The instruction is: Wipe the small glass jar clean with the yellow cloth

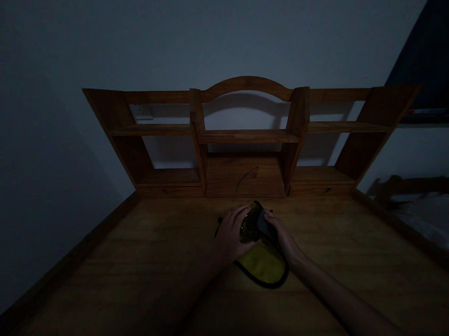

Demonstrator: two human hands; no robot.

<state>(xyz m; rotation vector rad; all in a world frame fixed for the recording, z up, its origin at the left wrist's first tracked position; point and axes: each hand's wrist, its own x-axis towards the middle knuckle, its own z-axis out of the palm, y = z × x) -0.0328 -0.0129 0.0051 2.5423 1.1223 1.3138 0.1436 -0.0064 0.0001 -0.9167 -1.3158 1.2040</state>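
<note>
On the wooden desk (169, 262) lies a yellow pouch (266, 267) with black trim, its rounded end toward me. At its far part is a dark, shiny, rounded thing (247, 230) whose kind I cannot make out in the dim light. My left hand (231, 238) curves around this shiny thing, thumb on the near side and fingers over the far side. My right hand (284, 235) grips the pouch's right edge, beside a dark grey flap (266, 226). Part of the pouch is hidden under my left hand.
A wooden shelf unit (247, 136) with several compartments stands at the desk's back, against the wall (216, 31). A thin cord (244, 177) shows in its middle compartment. A power socket (142, 112) is behind the left shelf. A dark window (434, 59) is at right.
</note>
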